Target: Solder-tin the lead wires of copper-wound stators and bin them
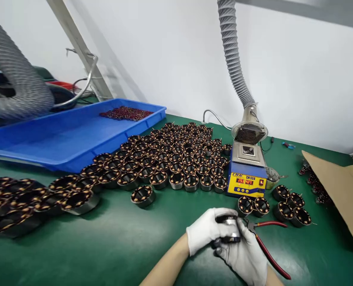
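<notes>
In front of me, my left hand (207, 230), in a white glove, grips a motor stator (232, 229) from the left with fingers and thumb around it. My right hand (247, 252), gloved with greyed fingertips, is closed on the same ring from below and the right. The stator is tilted on its side between the hands, which partly cover it. Red-handled cutting pliers (262, 238) lie open beside my right fingers, jaws close to them. Two stators (261, 206) stand just beyond my hands.
Rows of stators (176, 159) cover the left and middle of the green table (110, 246). A yellow-and-blue solder pot (247, 178) stands under an extractor hose (232, 51). A blue tray (60, 139) lies back left. Cardboard (337, 194) leans at right, near several more stators (285, 210).
</notes>
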Demonstrator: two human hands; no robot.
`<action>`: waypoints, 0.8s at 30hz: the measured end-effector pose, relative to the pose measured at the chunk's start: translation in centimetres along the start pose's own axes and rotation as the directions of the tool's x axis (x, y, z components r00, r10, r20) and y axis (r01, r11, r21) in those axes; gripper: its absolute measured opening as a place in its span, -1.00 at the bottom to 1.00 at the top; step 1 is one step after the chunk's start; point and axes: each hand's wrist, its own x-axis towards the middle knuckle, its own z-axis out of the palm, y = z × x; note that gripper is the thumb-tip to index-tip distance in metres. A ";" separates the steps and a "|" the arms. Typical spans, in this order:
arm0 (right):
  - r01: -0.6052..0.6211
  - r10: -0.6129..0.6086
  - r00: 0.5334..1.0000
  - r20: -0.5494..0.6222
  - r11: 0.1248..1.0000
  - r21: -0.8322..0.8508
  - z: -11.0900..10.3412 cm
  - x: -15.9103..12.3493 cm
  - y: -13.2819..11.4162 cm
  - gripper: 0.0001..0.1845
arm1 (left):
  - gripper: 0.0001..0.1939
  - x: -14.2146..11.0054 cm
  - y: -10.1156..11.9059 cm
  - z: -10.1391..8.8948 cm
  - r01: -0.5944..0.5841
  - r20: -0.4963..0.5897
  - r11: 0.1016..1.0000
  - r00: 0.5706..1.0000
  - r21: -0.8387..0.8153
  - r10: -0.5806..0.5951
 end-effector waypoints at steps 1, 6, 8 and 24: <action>-0.004 0.004 1.000 0.029 1.000 -0.015 0.0 0.0 0.1 -0.64 | -0.58 0.0 -0.3 0.2 0.004 -0.059 0.999 0.998 -0.033 -0.006; -0.002 0.003 0.998 0.055 1.000 -0.013 0.0 0.0 0.0 -0.62 | -0.50 0.3 -1.0 0.0 -0.059 -0.302 0.979 0.953 -0.193 -0.003; -0.029 0.028 0.998 0.059 0.999 0.024 0.1 -0.1 -0.2 -0.58 | -0.40 0.2 -0.8 -0.7 -0.113 -0.371 0.970 0.928 -0.215 0.026; -0.125 0.125 0.991 0.050 0.992 0.007 0.2 -0.7 -0.4 -0.57 | -0.71 0.0 -0.2 -0.1 -0.034 -0.293 0.945 0.954 -0.325 -0.067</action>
